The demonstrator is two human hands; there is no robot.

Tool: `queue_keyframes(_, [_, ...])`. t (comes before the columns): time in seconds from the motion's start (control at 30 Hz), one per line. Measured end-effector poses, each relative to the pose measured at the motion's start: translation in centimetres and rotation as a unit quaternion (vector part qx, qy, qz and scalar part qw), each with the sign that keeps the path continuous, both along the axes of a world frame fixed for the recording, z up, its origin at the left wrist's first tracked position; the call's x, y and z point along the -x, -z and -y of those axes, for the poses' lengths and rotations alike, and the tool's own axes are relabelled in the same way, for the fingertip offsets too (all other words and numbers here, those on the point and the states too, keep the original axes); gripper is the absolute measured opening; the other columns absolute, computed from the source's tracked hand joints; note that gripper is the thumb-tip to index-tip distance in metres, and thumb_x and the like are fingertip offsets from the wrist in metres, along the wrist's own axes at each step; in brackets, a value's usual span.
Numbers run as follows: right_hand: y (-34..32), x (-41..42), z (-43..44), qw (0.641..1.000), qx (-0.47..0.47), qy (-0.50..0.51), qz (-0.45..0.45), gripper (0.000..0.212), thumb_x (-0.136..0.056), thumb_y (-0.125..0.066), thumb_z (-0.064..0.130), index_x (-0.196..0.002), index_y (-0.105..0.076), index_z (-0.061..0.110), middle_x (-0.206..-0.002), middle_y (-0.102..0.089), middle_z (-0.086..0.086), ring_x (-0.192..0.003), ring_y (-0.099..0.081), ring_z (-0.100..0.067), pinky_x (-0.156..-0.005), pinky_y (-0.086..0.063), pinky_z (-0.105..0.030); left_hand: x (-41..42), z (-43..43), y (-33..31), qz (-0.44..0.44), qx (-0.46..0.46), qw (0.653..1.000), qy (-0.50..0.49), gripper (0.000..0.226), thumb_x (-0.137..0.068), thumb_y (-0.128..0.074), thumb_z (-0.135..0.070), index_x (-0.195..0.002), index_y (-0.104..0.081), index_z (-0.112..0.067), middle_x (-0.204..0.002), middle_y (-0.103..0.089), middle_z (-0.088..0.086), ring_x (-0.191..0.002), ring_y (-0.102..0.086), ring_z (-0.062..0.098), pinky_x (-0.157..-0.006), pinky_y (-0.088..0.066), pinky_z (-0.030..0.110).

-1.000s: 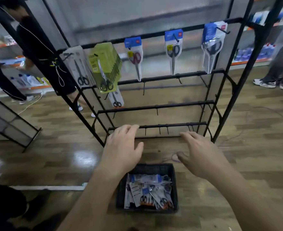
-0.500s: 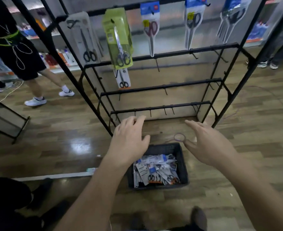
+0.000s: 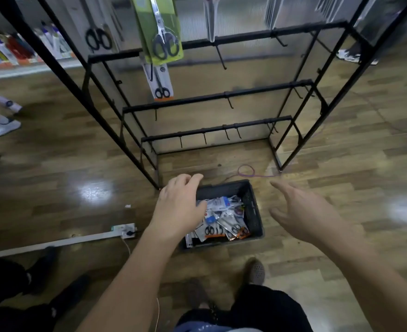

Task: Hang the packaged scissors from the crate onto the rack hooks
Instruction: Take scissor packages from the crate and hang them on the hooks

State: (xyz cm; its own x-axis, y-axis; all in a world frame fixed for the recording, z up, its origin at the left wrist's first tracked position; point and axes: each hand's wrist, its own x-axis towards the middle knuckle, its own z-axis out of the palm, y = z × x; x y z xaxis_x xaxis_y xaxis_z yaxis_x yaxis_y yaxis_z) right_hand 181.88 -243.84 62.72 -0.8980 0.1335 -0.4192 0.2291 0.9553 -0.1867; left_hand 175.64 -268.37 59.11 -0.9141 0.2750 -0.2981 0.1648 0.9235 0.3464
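- My left hand (image 3: 180, 207), fingers loose and empty, is over the black crate's (image 3: 254, 212) left edge.
- My right hand (image 3: 303, 212), fingers spread and empty, is just right of the crate.
- The packaged scissors (image 3: 221, 219) lie heaped in the crate.
- Beyond stands the rack (image 3: 216, 130), with a green scissors pack (image 3: 159, 29) hanging on it.

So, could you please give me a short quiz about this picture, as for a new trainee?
1. True or false: the right hand holds a scissors pack.
2. Which hand is above the crate? A) left hand B) right hand
3. How many packs hang on the lowest bar of the rack?
Key: 1 false; 2 A; 3 zero.
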Motion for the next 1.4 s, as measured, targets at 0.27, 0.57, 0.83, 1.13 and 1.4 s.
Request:
queue_keyframes(0.27, [9.6, 5.9, -3.6, 0.993, 0.02, -0.072, 0.089, 0.061, -0.096, -0.057, 0.043, -0.152, -0.039, 0.029, -0.146, -0.055, 0.001, -0.131, -0.053, -0.025, -0.097, -0.045, -0.033, 3.8, -3.8, 6.7, 0.035, 0.011, 0.999, -0.034, 0.059, -0.098, -0.06, -0.035, -0.154, -0.039, -0.032, -0.15, -0.046, -0.003, -0.14, -0.039, 0.02, -0.117, -0.036, 0.04])
queue_keyframes(0.57, [46.9, 12.0, -4.4, 0.962, 0.071, -0.057, 0.256, 0.056, -0.091, -0.065, 0.033, -0.141, -0.046, 0.017, -0.134, -0.06, -0.014, -0.119, -0.058, -0.036, -0.093, -0.051, -0.043, 3.5, -5.1, 39.0, 0.178, -0.034, 0.981, -0.073, 0.062, -0.098, -0.064, -0.031, -0.155, -0.041, -0.027, -0.151, -0.047, 0.003, -0.143, -0.036, 0.025, -0.116, -0.037, 0.047])
queue_keyframes(0.83, [82.0, 12.7, -0.1, 0.946, 0.055, -0.077, 0.31, 0.054, -0.086, -0.066, 0.045, -0.128, -0.045, 0.019, -0.13, -0.057, -0.015, -0.117, -0.056, -0.038, -0.096, -0.05, -0.048, 6.1, -4.3, 63.2, 0.26, 0.041, 0.965, -0.005, 0.067, -0.101, -0.057, -0.039, -0.16, -0.025, -0.035, -0.159, -0.04, -0.005, -0.146, -0.034, 0.029, -0.117, -0.036, 0.052])
queue_keyframes(1.13, [96.2, 18.9, 0.9, 0.95, 0.054, -0.305, 0.026, 0.083, -0.085, -0.071, 0.044, -0.156, -0.033, 0.021, -0.153, -0.045, -0.011, -0.138, -0.042, -0.036, -0.113, -0.036, -0.048, 11.3, -1.8, 68.6, 0.151, 0.165, 0.966, 0.129, 0.066, -0.09, -0.039, -0.055, -0.153, -0.036, -0.036, -0.145, -0.054, -0.01, -0.134, -0.049, 0.022, -0.108, -0.047, 0.047])
queue_keyframes(1.4, [93.1, 23.8, 1.7, 0.943, 0.076, -0.325, -0.007, 0.035, -0.1, -0.044, 0.035, -0.122, -0.067, 0.022, -0.102, -0.067, -0.004, -0.092, -0.058, -0.026, -0.059, -0.04, -0.033, 13.8, -1.8, 70.3, 0.102, 0.273, 0.942, 0.167, 0.059, -0.095, -0.035, -0.063, -0.15, -0.031, -0.042, -0.139, -0.052, -0.017, -0.128, -0.05, 0.014, -0.104, -0.047, 0.038])
